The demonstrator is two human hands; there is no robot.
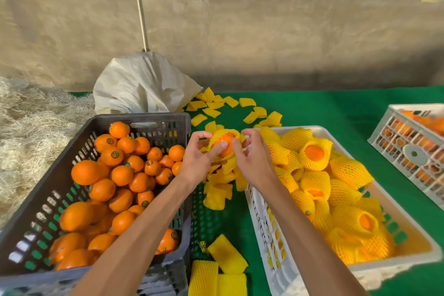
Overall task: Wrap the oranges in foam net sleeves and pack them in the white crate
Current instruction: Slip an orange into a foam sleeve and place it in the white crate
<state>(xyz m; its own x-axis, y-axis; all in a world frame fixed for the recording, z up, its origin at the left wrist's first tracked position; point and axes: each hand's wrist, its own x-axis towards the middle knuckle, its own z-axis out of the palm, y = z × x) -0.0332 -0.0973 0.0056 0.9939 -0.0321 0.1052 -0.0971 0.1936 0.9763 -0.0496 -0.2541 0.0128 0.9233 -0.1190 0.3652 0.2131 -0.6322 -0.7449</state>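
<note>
**Orange half-sleeved above the gap between crates**

Head view: Held up over the green surface (336, 113), between the dark crate (153, 119) and the white crate (319, 130): one orange (225, 145) partly inside a yellow foam net sleeve (217, 134). Sleeve mouth turned toward the camera, bare orange skin showing through it; sleeve axis running away from the viewer and slightly up, closed end toward the wall. Left hand (199, 161) on the left side of the fruit, thumb pressed across the exposed skin, fingers curled round the sleeve's edge. Right hand (252, 156) on the right side, thumb and fingers pinching the net rim. Both sets of fingers clamped on the sleeved orange.

Below the hands, a heap of flat empty sleeves (221, 185) on the surface; more scattered farther back (211, 103) and near the lower edge (227, 253). Dark crate filled with bare oranges (115, 170), many with round stickers. White crate holding sleeved oranges (314, 158), several open ends facing upward. Second white crate (394, 137) at far right, well apart. Grey sack (141, 84) behind the dark crate; straw-like fibre (36, 122) at left.
</note>
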